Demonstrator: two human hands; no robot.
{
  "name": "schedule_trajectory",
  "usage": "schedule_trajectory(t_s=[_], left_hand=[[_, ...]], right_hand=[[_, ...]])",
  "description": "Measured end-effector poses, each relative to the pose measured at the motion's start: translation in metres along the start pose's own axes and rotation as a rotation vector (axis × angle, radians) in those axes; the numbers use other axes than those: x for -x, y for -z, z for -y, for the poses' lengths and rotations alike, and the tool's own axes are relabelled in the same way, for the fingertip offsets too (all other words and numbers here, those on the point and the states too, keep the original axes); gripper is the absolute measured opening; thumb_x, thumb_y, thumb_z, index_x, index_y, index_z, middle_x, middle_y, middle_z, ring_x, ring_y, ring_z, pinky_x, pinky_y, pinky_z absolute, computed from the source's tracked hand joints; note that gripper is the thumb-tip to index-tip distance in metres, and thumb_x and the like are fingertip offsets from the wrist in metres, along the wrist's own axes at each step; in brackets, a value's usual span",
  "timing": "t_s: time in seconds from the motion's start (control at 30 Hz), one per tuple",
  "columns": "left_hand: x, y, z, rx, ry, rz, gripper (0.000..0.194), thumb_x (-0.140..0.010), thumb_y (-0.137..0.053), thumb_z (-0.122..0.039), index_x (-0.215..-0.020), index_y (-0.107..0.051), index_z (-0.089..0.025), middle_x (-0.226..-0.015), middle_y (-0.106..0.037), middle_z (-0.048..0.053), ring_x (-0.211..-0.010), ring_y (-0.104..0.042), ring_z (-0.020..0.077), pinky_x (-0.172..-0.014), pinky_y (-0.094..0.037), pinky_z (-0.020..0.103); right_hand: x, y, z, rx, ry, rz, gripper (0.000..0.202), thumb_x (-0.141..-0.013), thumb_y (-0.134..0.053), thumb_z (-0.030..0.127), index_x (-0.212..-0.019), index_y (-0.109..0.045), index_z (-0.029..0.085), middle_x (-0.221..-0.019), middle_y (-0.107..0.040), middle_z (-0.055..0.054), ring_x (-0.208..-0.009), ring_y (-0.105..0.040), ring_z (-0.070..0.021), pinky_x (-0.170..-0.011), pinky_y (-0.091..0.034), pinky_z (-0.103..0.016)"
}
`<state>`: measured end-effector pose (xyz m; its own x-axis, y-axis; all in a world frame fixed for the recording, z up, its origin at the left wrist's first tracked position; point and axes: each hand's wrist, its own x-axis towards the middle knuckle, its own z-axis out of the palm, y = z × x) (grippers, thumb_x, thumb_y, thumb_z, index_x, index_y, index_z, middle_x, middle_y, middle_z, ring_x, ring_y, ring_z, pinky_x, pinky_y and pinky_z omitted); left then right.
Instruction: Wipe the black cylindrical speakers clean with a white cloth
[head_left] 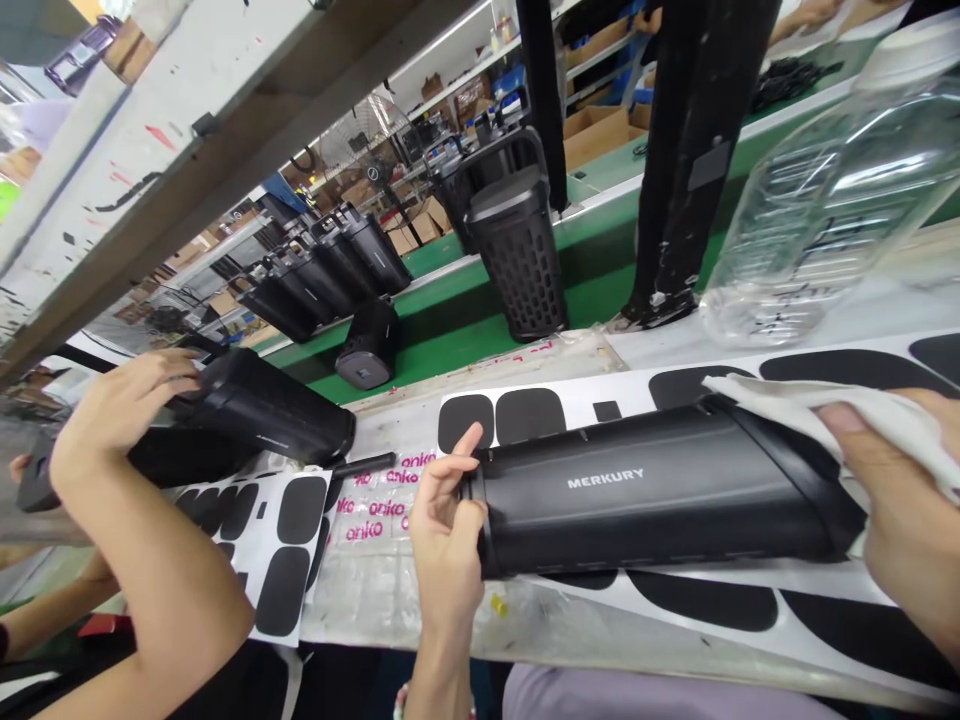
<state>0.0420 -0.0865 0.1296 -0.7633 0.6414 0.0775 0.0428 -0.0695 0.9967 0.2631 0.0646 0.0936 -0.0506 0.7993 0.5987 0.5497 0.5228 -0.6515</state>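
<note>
The black speaker [660, 490] lies on its side on the surface [420, 600], long axis left to right. The left hand [444, 525] cups its left end, fingers loosely curled; the right hand [911, 520] presses a white cloth [862, 410] against its right end.

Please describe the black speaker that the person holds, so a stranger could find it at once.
On the white sticker sheet at the bench's near edge, a black speaker lies sideways between the left hand and right hand. Only it shows white MERKURY lettering.
</note>
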Motion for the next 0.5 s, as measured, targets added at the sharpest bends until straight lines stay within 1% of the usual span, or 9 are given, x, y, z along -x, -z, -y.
schedule_trajectory(t_s=[0.03, 0.13, 0.23, 0.27, 0.33, 0.37, 0.4, 0.47, 0.5], left_hand=[[0.0, 0.0, -0.001, 0.002, 0.006, -0.011, 0.021, -0.068, -0.058, -0.008, -0.082, -0.058, -0.024, -0.128, -0.07, 0.002, -0.081, -0.069, 0.0093, -0.05, -0.037, 0.016], [-0.002, 0.0, -0.003, -0.04, 0.018, -0.051, 0.018, -0.071, -0.058, -0.009, -0.08, -0.059, -0.024, -0.121, -0.073, 0.002, -0.109, -0.067, 0.0142, -0.07, -0.046, 0.017], [-0.002, 0.003, -0.001, 0.017, -0.014, 0.046, 0.029, -0.064, -0.055, -0.006, -0.085, -0.061, -0.025, -0.124, -0.072, 0.001, -0.114, -0.066, 0.0168, -0.07, -0.046, 0.018], [-0.001, 0.005, 0.002, 0.076, -0.046, 0.078, 0.035, -0.06, -0.054, -0.006, -0.089, -0.063, -0.025, -0.126, -0.071, 0.001, -0.116, -0.064, 0.0178, -0.075, -0.048, 0.019], [0.001, 0.008, 0.01, 0.197, -0.103, 0.089, 0.045, -0.056, -0.053, -0.011, -0.097, -0.066, -0.025, -0.131, -0.068, 0.001, -0.125, -0.059, 0.0206, -0.096, -0.046, 0.025], [0.002, 0.009, 0.014, 0.237, -0.1, 0.061, 0.046, -0.06, -0.054, -0.014, -0.102, -0.068, -0.024, -0.135, -0.066, 0.001, -0.131, -0.054, 0.0217, -0.105, -0.041, 0.028], [0.004, 0.009, 0.019, 0.26, -0.062, 0.023, 0.043, -0.066, -0.055, -0.02, -0.107, -0.068, -0.025, -0.138, -0.063, 0.001, -0.136, -0.049, 0.0228, -0.11, -0.038, 0.031], [0.007, 0.01, 0.028, 0.274, 0.101, -0.044, 0.04, -0.081, -0.055, -0.037, -0.119, -0.065, -0.025, -0.142, -0.059, 0.002, -0.138, -0.046, 0.0251, -0.111, -0.039, 0.035], [0.008, 0.01, 0.031, 0.278, 0.188, -0.058, 0.045, -0.086, -0.053, -0.045, -0.125, -0.063, -0.025, -0.143, -0.058, 0.004, -0.139, -0.045, 0.0261, -0.11, -0.04, 0.037]], right_hand=[[0.0, 0.0, 0.0, 0.001, -0.005, -0.001, 0.041, -0.093, -0.042, 0.058, -0.068, -0.043, 0.025, -0.064, -0.044, -0.001, -0.061, -0.044, -0.0194, -0.062, -0.033, -0.036], [0.001, -0.001, -0.002, 0.006, -0.023, -0.003, 0.041, -0.092, -0.043, 0.059, -0.069, -0.045, 0.025, -0.064, -0.046, -0.001, -0.06, -0.044, -0.0191, -0.061, -0.034, -0.035], [0.001, -0.002, -0.004, -0.002, -0.032, -0.005, 0.039, -0.091, -0.045, 0.057, -0.071, -0.047, 0.024, -0.065, -0.047, -0.001, -0.061, -0.047, -0.0192, -0.064, -0.038, -0.036], [0.001, -0.002, -0.004, -0.01, -0.033, -0.007, 0.038, -0.091, -0.045, 0.057, -0.071, -0.047, 0.024, -0.065, -0.048, -0.001, -0.062, -0.048, -0.0195, -0.065, -0.039, -0.036], [0.001, -0.002, -0.005, -0.039, -0.028, -0.027, 0.038, -0.09, -0.046, 0.057, -0.071, -0.048, 0.024, -0.067, -0.049, -0.002, -0.066, -0.051, -0.0203, -0.067, -0.04, -0.037], [0.0, -0.001, -0.004, -0.061, -0.024, -0.037, 0.038, -0.09, -0.046, 0.056, -0.071, -0.048, 0.024, -0.068, -0.051, -0.003, -0.067, -0.052, -0.0205, -0.068, -0.04, -0.038], [0.0, -0.001, -0.003, -0.086, -0.018, -0.045, 0.037, -0.09, -0.047, 0.055, -0.071, -0.049, 0.023, -0.069, -0.052, -0.003, -0.067, -0.052, -0.0205, -0.068, -0.041, -0.038], [-0.001, 0.0, -0.001, -0.129, -0.015, -0.051, 0.033, -0.088, -0.05, 0.051, -0.07, -0.049, 0.023, -0.069, -0.053, -0.003, -0.065, -0.053, -0.0199, -0.066, -0.041, -0.037], [0.0, 0.0, 0.0, -0.147, -0.027, -0.044, 0.032, -0.087, -0.051, 0.05, -0.069, -0.049, 0.023, -0.069, -0.053, -0.003, -0.065, -0.053, -0.0199, -0.066, -0.042, -0.037]])
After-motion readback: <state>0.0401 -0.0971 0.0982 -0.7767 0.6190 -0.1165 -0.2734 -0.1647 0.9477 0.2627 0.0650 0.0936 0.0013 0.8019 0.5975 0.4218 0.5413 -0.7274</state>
